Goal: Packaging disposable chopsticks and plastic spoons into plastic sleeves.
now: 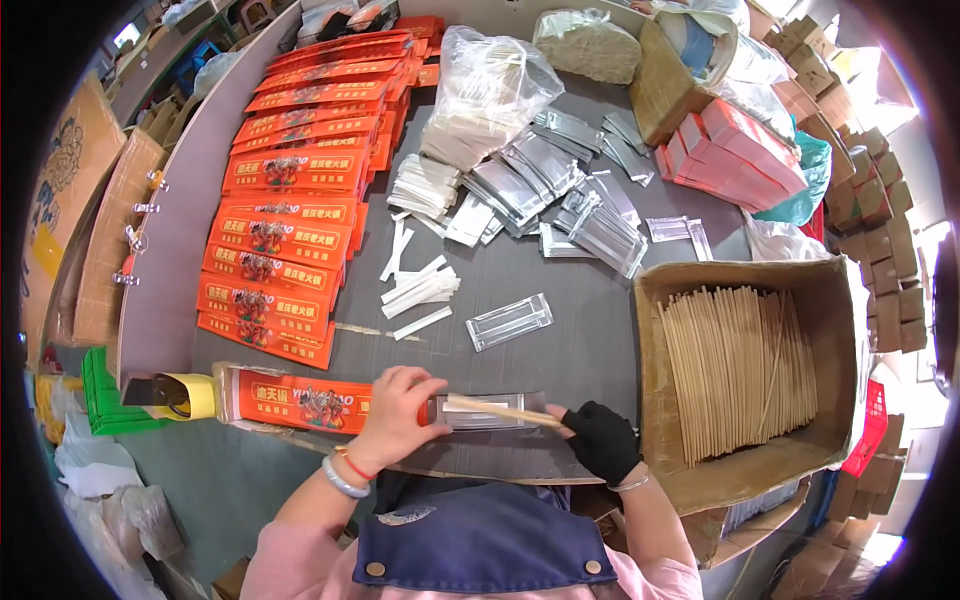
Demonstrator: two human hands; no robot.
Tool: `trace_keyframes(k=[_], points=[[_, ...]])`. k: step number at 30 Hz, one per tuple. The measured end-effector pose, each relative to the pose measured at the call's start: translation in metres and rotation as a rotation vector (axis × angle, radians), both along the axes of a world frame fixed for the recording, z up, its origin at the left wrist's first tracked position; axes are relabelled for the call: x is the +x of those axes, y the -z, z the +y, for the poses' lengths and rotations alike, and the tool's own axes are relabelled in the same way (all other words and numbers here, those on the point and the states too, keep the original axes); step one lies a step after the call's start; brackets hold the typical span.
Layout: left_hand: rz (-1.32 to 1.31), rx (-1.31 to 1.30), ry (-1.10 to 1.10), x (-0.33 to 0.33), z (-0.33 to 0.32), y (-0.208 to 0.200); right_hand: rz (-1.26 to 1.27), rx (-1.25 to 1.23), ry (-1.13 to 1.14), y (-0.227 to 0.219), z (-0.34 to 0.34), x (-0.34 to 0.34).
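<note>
My left hand [398, 415] is bare, its fingers and thumb curled around the right end of a red printed paper sleeve [300, 402]. The sleeve lies in a shallow cardboard holder [228, 395] at the near table edge. In a black glove with bare fingertips, my right hand [602, 442] grips the right end of a pair of wooden chopsticks [505, 411]. Their left tips reach close to my left hand. Beneath the chopsticks lies a clear flat packet [490, 420]; whether it enters the sleeve is hidden. Farther off, a single clear packet [510, 321] lies on the table.
Overlapping red sleeves [280, 215] fill the left side. White paper strips [425, 288] and heaped clear packets [535, 180] lie mid-table beside a plastic bag [490, 90]. At right stands a cardboard box [655, 480] of chopsticks; pink packs [735, 160] lie behind it.
</note>
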State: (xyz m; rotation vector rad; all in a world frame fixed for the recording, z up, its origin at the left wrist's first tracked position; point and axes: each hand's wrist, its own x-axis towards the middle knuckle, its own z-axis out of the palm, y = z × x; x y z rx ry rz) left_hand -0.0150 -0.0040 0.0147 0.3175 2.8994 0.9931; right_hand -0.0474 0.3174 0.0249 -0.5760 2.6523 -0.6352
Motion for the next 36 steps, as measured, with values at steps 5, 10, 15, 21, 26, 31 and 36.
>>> trace_keyframes(k=[5, 10, 15, 21, 26, 31, 36], points=[[0.056, -0.044, 0.032, 0.015, 0.002, 0.021, -0.098, -0.125, -0.145, 0.046, -0.047, -0.011], [0.040, -0.141, 0.045, 0.008, 0.009, 0.014, 0.287, -0.214, 0.041, 0.037, -0.037, -0.019], [0.087, -0.089, 0.089, -0.003, 0.024, 0.027, -0.035, -0.574, 0.255, 0.086, -0.090, 0.012], [0.120, -0.230, 0.228, -0.012, 0.022, 0.007, 0.194, -0.312, 0.143, 0.043, -0.071, -0.007], [-0.009, -0.365, 0.487, -0.038, 0.003, -0.036, 0.411, -0.010, -0.065, -0.002, -0.083, -0.016], [0.276, -0.297, 0.223, -0.091, -0.078, -0.066, 0.286, -0.105, 0.211, 0.001, -0.038, -0.018], [0.017, -0.251, -0.319, 0.001, -0.036, 0.005, 0.375, 0.017, 0.023, -0.006, -0.051, -0.004]])
